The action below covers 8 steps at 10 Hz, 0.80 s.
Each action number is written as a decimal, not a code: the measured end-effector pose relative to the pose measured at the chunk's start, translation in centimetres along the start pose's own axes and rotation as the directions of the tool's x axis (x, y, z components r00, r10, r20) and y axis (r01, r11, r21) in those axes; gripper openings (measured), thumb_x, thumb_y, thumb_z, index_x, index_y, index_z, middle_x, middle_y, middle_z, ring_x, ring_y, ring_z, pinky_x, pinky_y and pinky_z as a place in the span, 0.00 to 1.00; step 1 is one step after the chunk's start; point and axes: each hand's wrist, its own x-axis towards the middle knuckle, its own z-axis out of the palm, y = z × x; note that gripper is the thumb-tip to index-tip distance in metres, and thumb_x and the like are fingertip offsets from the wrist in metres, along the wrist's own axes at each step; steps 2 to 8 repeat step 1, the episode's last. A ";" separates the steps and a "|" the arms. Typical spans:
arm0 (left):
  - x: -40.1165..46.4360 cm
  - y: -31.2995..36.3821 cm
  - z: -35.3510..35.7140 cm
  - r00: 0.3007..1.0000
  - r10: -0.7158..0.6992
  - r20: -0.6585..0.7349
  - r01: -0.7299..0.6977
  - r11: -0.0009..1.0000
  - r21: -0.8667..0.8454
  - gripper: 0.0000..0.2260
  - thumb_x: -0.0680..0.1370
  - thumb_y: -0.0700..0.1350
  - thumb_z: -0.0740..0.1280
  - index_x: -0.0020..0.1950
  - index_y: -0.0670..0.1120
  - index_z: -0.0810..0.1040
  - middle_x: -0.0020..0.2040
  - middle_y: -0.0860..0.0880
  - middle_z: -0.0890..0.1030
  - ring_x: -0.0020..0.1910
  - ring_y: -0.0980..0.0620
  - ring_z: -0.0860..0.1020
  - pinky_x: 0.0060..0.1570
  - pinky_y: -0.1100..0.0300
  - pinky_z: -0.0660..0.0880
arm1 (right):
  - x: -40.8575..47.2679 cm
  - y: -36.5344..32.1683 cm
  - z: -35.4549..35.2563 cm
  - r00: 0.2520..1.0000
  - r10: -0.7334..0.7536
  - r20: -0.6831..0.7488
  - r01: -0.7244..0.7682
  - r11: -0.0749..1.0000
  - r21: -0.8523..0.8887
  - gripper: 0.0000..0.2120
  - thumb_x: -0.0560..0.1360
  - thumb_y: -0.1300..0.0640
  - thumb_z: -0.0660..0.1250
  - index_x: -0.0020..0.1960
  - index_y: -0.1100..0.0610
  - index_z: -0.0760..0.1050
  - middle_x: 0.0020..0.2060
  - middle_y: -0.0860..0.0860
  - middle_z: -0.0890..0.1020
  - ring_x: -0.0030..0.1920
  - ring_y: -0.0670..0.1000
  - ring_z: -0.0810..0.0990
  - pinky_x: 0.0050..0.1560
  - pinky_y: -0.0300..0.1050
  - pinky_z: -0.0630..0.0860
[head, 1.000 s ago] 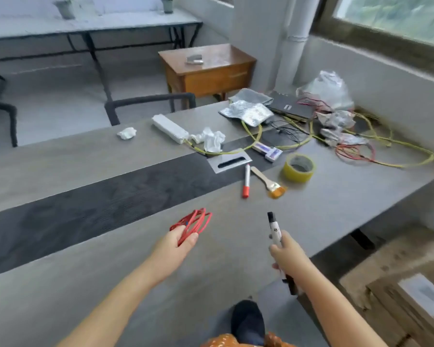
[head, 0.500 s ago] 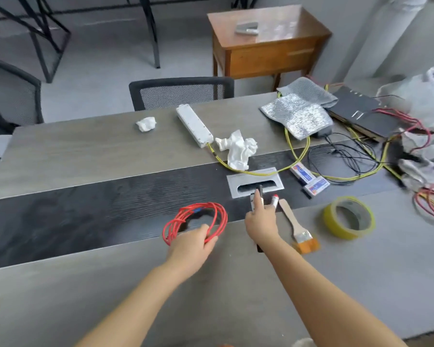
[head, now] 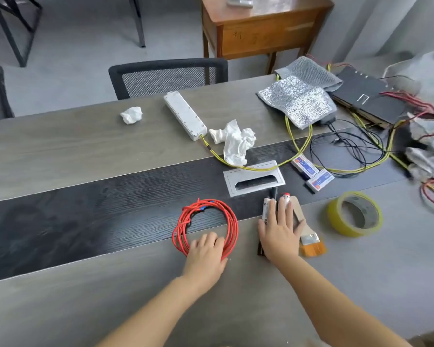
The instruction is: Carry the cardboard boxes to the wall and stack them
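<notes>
Desk (head: 73, 151), grey wood w/ a dark strip down the middle, fills most of the view. Beyond it: black mesh chair (head: 168, 76) pushed up to the far edge, brown wooden cabinet (head: 263, 33) behind that. On the desk, far right: black flat case (head: 368, 101) under red & yellow wires, silver foil pouch (head: 296, 103) just beside it. White power strip (head: 185, 115) lies mid-desk, crumpled tissue (head: 236, 144) next to it, metal cable grommet (head: 253, 177) set in the dark strip. Red cable coil (head: 206, 225) lies flat nr the strip's front edge; yellow tape roll (head: 355, 214) sits to the right. Left hand (head: 206, 259) rests on the coil's near side, fingers loosely bent over the strands. Right hand (head: 280, 234) lies flat, fingers straight & together, pressing on two markers (head: 265, 209) and touching the paintbrush (head: 308, 236). Cardboard boxes: none in view.
</notes>
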 end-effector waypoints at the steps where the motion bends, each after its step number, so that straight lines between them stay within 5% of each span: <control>1: -0.3 0.3 -1.2 1.000 0.029 0.010 -0.028 0.996 -0.088 0.22 0.66 0.57 0.74 0.54 0.47 0.78 0.50 0.49 0.76 0.50 0.47 0.78 0.48 0.54 0.74 | 0.1 0.4 -0.3 0.999 -0.026 -0.029 0.027 0.999 0.029 0.28 0.81 0.45 0.43 0.79 0.52 0.43 0.78 0.51 0.40 0.77 0.51 0.37 0.73 0.65 0.42; 8: -0.3 0.3 -1.2 1.000 0.029 0.010 -0.028 0.996 -0.088 0.22 0.66 0.57 0.74 0.54 0.47 0.78 0.50 0.49 0.76 0.50 0.47 0.78 0.48 0.54 0.74 | 0.1 0.4 -0.3 0.999 -0.026 -0.029 0.027 0.999 0.029 0.28 0.81 0.45 0.43 0.79 0.52 0.43 0.78 0.51 0.40 0.77 0.51 0.37 0.73 0.65 0.42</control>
